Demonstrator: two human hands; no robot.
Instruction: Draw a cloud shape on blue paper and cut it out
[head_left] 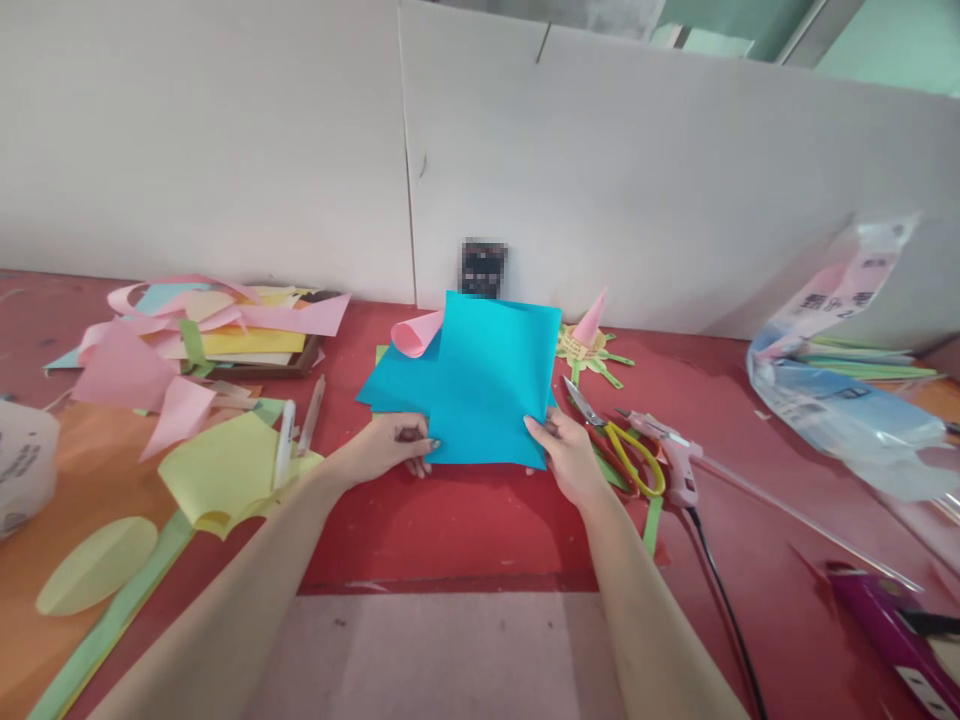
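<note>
A turquoise paper sheet [491, 375] is lifted off the red table [465, 525], tilted up toward me, with more turquoise paper [390, 385] lying flat under it. My left hand [390, 445] pinches the sheet's lower left edge, fingers closed on it. At the lower right corner my right hand [566, 455] grips the same sheet between thumb and fingers. A pink paper cone [415, 332] pokes out behind the sheet's upper left.
Yellow-handled scissors [622, 445] and a pink glue gun [671, 460] with a black cord lie just right of my right hand. Pink and yellow paper scraps [210, 330], a white pen [283, 443], and yellow shapes [217, 475] crowd the left. A plastic bag [840, 400] sits right.
</note>
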